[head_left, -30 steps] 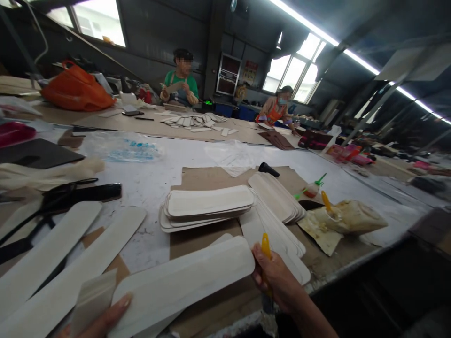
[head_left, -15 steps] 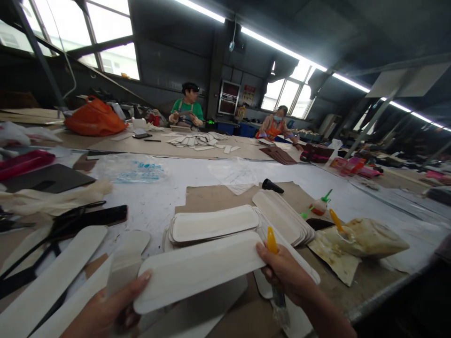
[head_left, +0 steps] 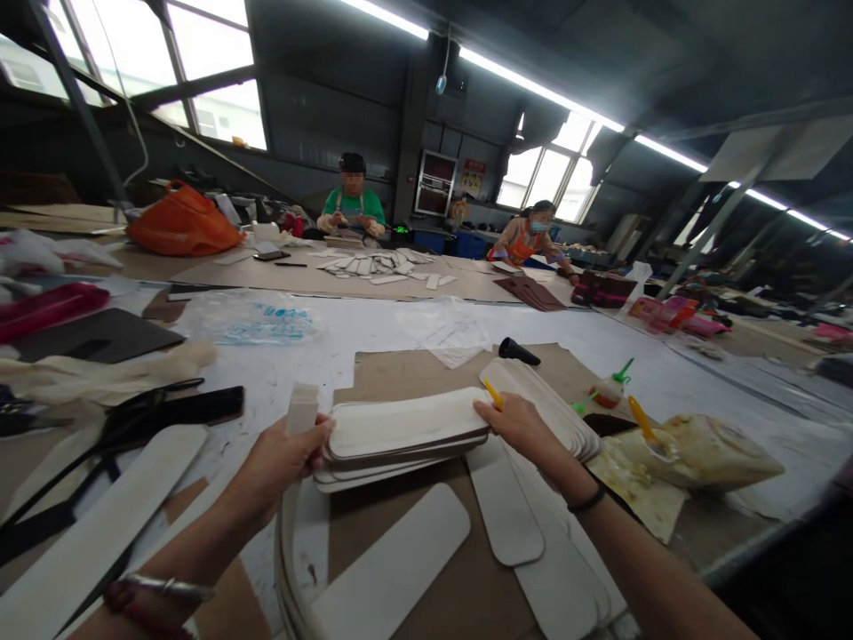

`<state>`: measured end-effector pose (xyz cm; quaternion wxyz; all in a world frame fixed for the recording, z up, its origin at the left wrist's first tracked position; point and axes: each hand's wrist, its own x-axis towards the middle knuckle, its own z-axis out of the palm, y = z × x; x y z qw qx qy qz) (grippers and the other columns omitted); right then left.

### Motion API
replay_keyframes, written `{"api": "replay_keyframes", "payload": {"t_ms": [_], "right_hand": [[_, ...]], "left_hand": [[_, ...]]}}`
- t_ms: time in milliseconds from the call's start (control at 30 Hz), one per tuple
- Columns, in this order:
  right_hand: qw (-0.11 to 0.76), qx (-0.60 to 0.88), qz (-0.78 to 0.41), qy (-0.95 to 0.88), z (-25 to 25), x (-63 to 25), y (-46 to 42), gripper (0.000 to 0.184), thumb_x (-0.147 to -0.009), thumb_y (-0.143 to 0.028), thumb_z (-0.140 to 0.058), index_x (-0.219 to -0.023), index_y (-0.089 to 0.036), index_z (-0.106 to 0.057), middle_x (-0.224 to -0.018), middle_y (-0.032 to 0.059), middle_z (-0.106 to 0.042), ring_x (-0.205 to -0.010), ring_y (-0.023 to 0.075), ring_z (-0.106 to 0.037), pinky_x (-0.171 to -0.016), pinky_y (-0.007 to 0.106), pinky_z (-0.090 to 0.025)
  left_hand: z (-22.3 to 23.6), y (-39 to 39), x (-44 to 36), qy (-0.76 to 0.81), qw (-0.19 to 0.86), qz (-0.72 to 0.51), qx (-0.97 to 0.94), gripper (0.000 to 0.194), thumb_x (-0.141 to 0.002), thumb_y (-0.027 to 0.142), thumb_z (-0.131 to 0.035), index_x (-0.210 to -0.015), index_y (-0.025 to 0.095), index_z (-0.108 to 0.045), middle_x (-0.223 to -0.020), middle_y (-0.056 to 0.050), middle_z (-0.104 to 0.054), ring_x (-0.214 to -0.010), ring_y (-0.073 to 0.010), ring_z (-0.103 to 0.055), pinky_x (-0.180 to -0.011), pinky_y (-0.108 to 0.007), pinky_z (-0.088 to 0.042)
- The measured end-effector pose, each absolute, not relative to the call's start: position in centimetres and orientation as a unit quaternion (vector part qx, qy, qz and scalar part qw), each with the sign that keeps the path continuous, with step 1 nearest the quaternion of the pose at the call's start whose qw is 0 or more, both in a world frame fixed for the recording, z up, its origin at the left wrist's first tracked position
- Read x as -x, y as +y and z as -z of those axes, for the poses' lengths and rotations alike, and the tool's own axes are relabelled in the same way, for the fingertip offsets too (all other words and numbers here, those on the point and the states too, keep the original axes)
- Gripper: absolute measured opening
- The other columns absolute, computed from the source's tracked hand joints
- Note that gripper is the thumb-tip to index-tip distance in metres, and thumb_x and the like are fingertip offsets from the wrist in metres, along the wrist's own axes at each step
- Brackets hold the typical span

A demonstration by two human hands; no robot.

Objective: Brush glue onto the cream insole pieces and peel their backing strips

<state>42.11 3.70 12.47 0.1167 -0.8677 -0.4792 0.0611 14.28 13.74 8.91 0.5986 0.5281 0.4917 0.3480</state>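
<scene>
A neat stack of long white rounded panels [head_left: 406,425] lies in front of me. My left hand [head_left: 283,458] is closed around a bundle of pale strips [head_left: 304,407], which hangs down below it. Its thumb and finger are at the stack's left end. At the right end, my right hand [head_left: 523,428] touches the top panel with its thumb and grips a yellow-handled brush [head_left: 491,394]; the bristles are hidden. Loose white panels [head_left: 400,569] lie nearer me, and another panel pile [head_left: 533,400] is behind my right hand.
On the right, a glue-stained bag [head_left: 720,453] holds a second yellow handle [head_left: 641,418]. A small green-tipped bottle [head_left: 611,389] and a black cone [head_left: 518,351] stand beyond. Black straps [head_left: 166,413] lie left. Two people work across the table.
Both hands have moved forward with the panel, which was held up in front of the stack and is now on its top. The bundle in my left hand moved along.
</scene>
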Motion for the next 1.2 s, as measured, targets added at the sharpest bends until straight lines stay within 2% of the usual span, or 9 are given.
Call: {"api": "replay_keyframes", "payload": {"t_ms": [167,400,533,600,700,833,933,1033,1200], "right_hand": [[0.052,0.876,-0.003,-0.479,-12.4,-41.1,3.7,0.044,-0.090,-0.043,-0.034,-0.092,-0.010,-0.063,-0.087,0.0194,-0.067,-0.086,0.0288,-0.064,-0.067,0.033,-0.043],[0.009,0.860,0.055,-0.507,-13.8,-39.9,2.4,0.040,-0.094,-0.037,-0.029,-0.100,-0.010,-0.058,-0.089,0.0193,-0.066,-0.084,0.0275,-0.064,-0.065,0.031,-0.043],[-0.018,0.790,0.005,-0.613,-13.2,-37.6,0.3,0.031,-0.092,-0.037,-0.038,-0.091,-0.018,-0.062,-0.084,0.0094,-0.068,-0.080,0.0215,-0.064,-0.063,0.025,-0.042],[-0.036,0.746,-0.038,-0.664,-11.9,-36.1,-0.1,0.027,-0.089,-0.037,-0.044,-0.086,-0.019,-0.064,-0.081,0.0065,-0.069,-0.077,0.0198,-0.065,-0.062,0.023,-0.042],[-0.053,0.702,-0.077,-0.706,-9.8,-34.4,0.4,0.019,-0.086,-0.030,-0.050,-0.088,-0.018,-0.065,-0.087,0.0071,-0.070,-0.080,0.0205,-0.065,-0.065,0.024,-0.044],[-0.055,0.693,-0.083,-0.714,-8.7,-33.8,1.9,0.021,-0.087,-0.019,-0.045,-0.092,-0.014,-0.066,-0.090,0.0115,-0.070,-0.085,0.0237,-0.066,-0.070,0.028,-0.047],[-0.058,0.691,-0.081,-0.716,-8.9,-33.8,2.4,0.022,-0.087,-0.017,-0.045,-0.089,-0.013,-0.067,-0.088,0.0130,-0.070,-0.084,0.0253,-0.066,-0.071,0.030,-0.048],[-0.063,0.691,-0.081,-0.715,-9.0,-33.7,2.6,0.022,-0.086,-0.017,-0.046,-0.090,-0.012,-0.067,-0.087,0.0147,-0.070,-0.082,0.0262,-0.067,-0.070,0.031,-0.049],[-0.063,0.694,-0.086,-0.712,-8.4,-33.5,2.9,0.023,-0.085,-0.015,-0.045,-0.090,-0.012,-0.068,-0.085,0.0151,-0.071,-0.082,0.0272,-0.067,-0.071,0.033,-0.050]], "left_hand": [[-9.2,12.9,-14.7,0.493,0.556,-0.360,-0.564,0.044,-0.058,0.042,-0.068,-0.088,0.017,-0.050,-0.046,0.008,-0.048,-0.043,-0.0087,-0.043,-0.043,-0.018,-0.032],[-9.2,12.5,-13.9,0.519,0.464,-0.332,-0.636,0.035,-0.064,0.044,-0.060,-0.088,0.020,-0.049,-0.046,0.008,-0.048,-0.044,-0.0123,-0.044,-0.045,-0.022,-0.033],[-9.6,11.5,-13.2,0.522,0.377,-0.277,-0.714,0.023,-0.072,0.046,-0.051,-0.070,0.022,-0.052,-0.046,0.005,-0.048,-0.049,-0.0158,-0.048,-0.053,-0.026,-0.036],[-9.7,11.1,-13.2,0.527,0.331,-0.260,-0.738,0.022,-0.077,0.043,-0.044,-0.072,0.023,-0.051,-0.053,0.002,-0.053,-0.056,-0.0181,-0.053,-0.059,-0.027,-0.037],[-9.8,11.3,-13.6,0.553,0.258,-0.247,-0.753,0.022,-0.080,0.042,-0.040,-0.086,0.022,-0.048,-0.074,-0.002,-0.060,-0.073,-0.0212,-0.058,-0.066,-0.028,-0.039],[-11.6,13.1,-14.3,0.551,0.156,-0.182,-0.799,0.025,-0.085,0.042,-0.036,-0.089,0.021,-0.050,-0.074,-0.005,-0.060,-0.077,-0.0252,-0.059,-0.064,-0.031,-0.039],[-14.0,14.8,-15.9,0.482,0.106,-0.093,-0.865,0.024,-0.088,0.033,-0.038,-0.080,0.019,-0.056,-0.076,-0.004,-0.060,-0.080,-0.0225,-0.059,-0.072,-0.035,-0.042],[-15.4,16.1,-18.9,0.431,0.079,-0.029,-0.898,0.023,-0.087,0.034,-0.047,-0.086,0.015,-0.059,-0.088,-0.004,-0.062,-0.087,-0.0185,-0.058,-0.081,-0.040,-0.044],[-14.0,17.8,-23.2,0.363,0.117,0.035,-0.924,0.024,-0.086,0.036,-0.052,-0.092,0.014,-0.060,-0.093,-0.004,-0.063,-0.085,-0.0171,-0.060,-0.079,-0.039,-0.048]]}}
